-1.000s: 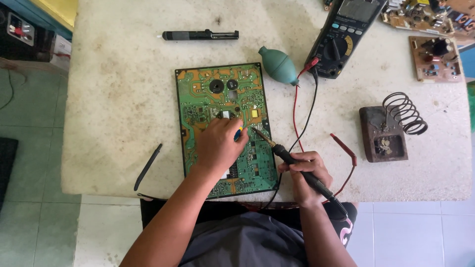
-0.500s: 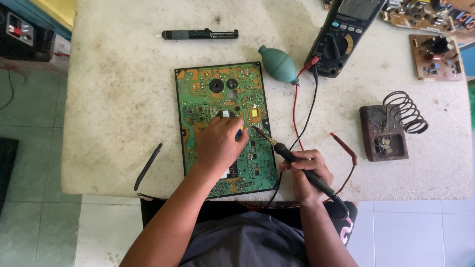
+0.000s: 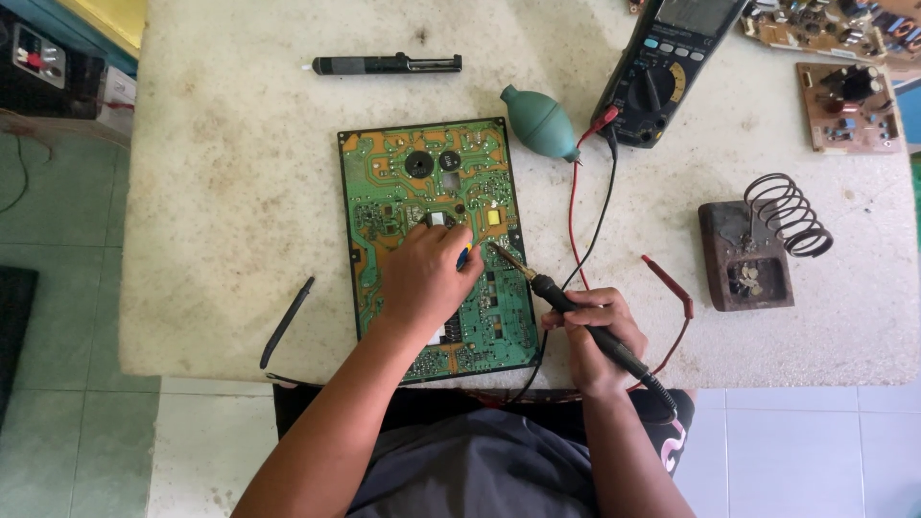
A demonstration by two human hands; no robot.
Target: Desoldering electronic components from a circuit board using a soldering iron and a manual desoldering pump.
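Observation:
A green circuit board (image 3: 403, 182) lies solder side up on the pale stone table (image 3: 221, 192). My left hand (image 3: 427, 278) rests on the board's middle, its fingers pinched on a small tool with a blue and yellow tip (image 3: 464, 254). My right hand (image 3: 595, 336) grips a black soldering iron (image 3: 576, 312) by its handle. The iron's metal tip (image 3: 504, 254) points up-left and sits on the board just right of my left fingers.
A black desoldering pump (image 3: 389, 64) lies at the back. A teal rubber blower (image 3: 539, 122) and a multimeter (image 3: 667, 72) with red and black leads sit right of the board. An iron stand with a coil (image 3: 758, 245), other circuit boards (image 3: 849, 105) and a black probe (image 3: 286, 321) surround it.

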